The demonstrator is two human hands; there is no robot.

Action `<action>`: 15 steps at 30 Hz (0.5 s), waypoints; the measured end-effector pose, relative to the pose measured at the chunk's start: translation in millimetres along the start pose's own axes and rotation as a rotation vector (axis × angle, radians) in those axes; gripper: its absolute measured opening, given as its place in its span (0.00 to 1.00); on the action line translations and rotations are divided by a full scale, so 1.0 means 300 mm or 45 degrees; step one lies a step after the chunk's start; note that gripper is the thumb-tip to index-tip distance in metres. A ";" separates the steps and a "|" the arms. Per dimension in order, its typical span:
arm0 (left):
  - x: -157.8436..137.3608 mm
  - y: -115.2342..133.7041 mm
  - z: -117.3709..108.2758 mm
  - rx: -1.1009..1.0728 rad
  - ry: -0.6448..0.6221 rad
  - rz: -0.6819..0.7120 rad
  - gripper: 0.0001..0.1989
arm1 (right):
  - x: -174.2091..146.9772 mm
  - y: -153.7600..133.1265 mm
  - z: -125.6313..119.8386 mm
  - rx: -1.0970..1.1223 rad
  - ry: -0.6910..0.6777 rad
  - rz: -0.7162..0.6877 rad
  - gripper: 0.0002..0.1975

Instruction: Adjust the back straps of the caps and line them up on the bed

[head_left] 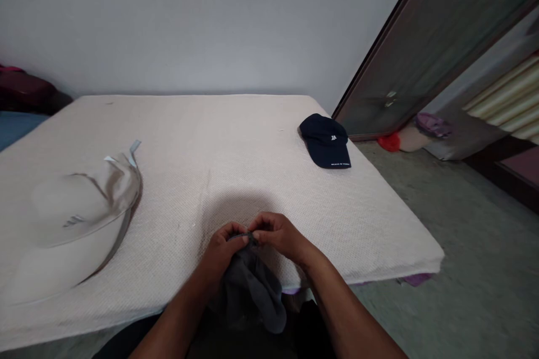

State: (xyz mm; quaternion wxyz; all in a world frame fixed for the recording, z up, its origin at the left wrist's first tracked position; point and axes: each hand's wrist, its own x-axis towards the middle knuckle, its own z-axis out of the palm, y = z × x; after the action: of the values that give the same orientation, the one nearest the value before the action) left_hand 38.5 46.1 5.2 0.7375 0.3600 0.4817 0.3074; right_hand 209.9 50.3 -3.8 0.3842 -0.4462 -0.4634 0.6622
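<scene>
Left hand (226, 242): bent at the fingers; the top edge of the cloth (253, 290) is pinched between thumb and fingers.
Right hand (275, 234): closed in a pinch just beside the other, fingertips nearly meeting; the same edge is gripped there.
Cloth: dark grey and loosely folded; it is held up at the near side of the bed (248, 134), between the forearms, and its lower part is left hanging in front of the lap. Whether the bed is touched by it cannot be told.
Gathered edge: partly covered by the fingers, so its detail cannot be made out.
White cap (67, 221): laid on the left part of the bed, blurred; slanted stripes are shown on its front, the brim is turned toward the near side, and straps are raised at its far right.
Navy cap (324, 140): set near the right edge of the bed, well apart from the hands; a white mark is borne on the front, and lettering too small to read on the brim.
Bed cover: pale, textured; a shadow is cast on it beyond the hands.
Floor (421, 308): grey; a red item (389, 142) is seen on it, near the door (404, 50).
</scene>
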 end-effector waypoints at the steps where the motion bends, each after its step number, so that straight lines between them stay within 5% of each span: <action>1: -0.002 0.003 0.001 -0.044 -0.007 -0.008 0.10 | -0.002 -0.002 0.000 0.002 -0.001 -0.011 0.05; 15: -0.010 0.010 0.003 -0.027 0.011 0.094 0.10 | -0.022 -0.022 -0.013 -0.126 -0.075 -0.078 0.10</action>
State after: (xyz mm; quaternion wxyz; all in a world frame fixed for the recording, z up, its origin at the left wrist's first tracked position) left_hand 38.1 45.2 9.3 0.7274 0.3683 0.4680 0.3409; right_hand 216.4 47.0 3.4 0.3680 -0.4306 -0.5200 0.6393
